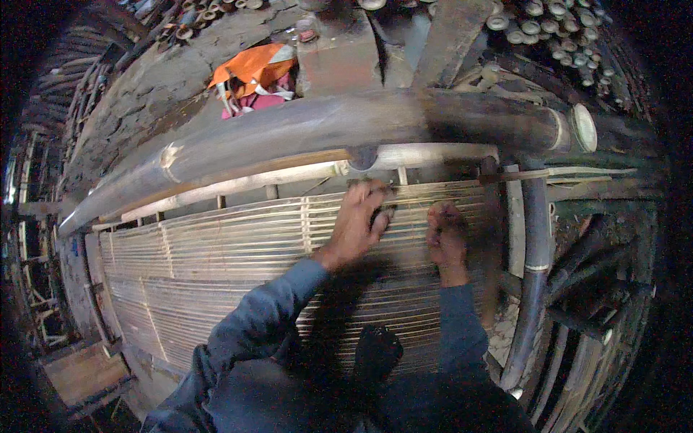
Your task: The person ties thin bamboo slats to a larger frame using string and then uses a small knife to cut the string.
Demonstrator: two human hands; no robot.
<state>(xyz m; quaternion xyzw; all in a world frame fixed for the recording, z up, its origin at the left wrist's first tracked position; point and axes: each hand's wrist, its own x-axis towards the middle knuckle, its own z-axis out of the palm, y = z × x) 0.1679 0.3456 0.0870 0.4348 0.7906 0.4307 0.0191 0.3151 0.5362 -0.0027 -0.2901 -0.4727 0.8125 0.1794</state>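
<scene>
A wide panel of thin, pale bamboo slats (231,242), crossed by bands of lighter binding, lies below me. My left hand (357,224) is over its far part, right of a binding band. The fingers curve forward and the thumb stands apart from them; I see nothing held between. To the right, my right hand (447,232) is closed in a fist above the slats, slightly blurred. Whatever it holds, if anything, is hidden. Just beyond the hands runs a thick dark bamboo pole (310,133), with a paler pole (238,189) beneath it.
An upright bamboo post (534,238) stands at the right, next to a dark wooden bar (491,238). Orange and pink cloth or sheeting (253,68) lies beyond the thick pole. Cut bamboo poles (556,29) are stacked at the far right. My dark-shod foot (377,351) shows below.
</scene>
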